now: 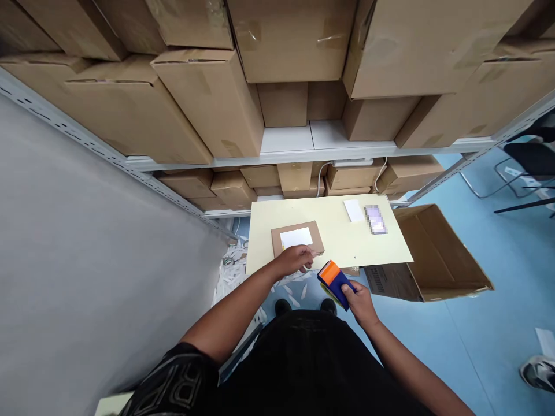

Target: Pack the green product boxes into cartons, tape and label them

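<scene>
My left hand [298, 258] rests on the near edge of a small flat cardboard box [297, 238] with a white label, fingers curled over its front edge. The box lies at the front left of a pale yellow table [338, 228]. My right hand [358, 297] grips a blue and orange tape dispenser [333, 279], held just off the table's near edge, to the right of the box.
A white card [354, 210] and a blurred phone-like item [375, 219] lie at the table's far right. An open cardboard carton [433, 254] sits on the blue floor to the right. Shelves stacked with cardboard boxes [208, 98] rise behind. Paper scraps [232, 271] litter the floor at left. Another person's shoe [537, 372] shows at far right.
</scene>
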`<action>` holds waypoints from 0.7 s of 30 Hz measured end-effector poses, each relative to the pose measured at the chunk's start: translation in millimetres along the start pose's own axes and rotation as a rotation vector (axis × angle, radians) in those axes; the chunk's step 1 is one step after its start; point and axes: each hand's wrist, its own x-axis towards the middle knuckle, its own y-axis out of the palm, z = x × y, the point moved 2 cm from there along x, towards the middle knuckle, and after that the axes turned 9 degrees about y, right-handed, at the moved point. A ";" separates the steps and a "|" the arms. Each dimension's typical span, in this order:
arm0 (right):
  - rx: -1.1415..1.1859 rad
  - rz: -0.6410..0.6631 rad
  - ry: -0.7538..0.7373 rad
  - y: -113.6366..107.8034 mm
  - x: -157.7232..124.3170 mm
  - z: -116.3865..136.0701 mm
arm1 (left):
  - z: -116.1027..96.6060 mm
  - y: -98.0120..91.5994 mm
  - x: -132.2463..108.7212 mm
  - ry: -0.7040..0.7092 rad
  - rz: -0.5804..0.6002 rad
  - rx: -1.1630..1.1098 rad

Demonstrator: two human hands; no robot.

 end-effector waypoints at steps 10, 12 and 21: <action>0.027 0.221 -0.030 -78.9 38.4 -16.8 | 16.5 109.3 32.3 -0.118 -0.103 -0.086; 0.000 0.227 -0.006 -87.1 47.4 -20.0 | 21.6 118.7 41.6 -0.122 -0.158 0.018; 0.078 0.275 0.213 -112.1 62.1 -61.3 | 20.7 98.9 86.4 -0.210 -0.326 0.086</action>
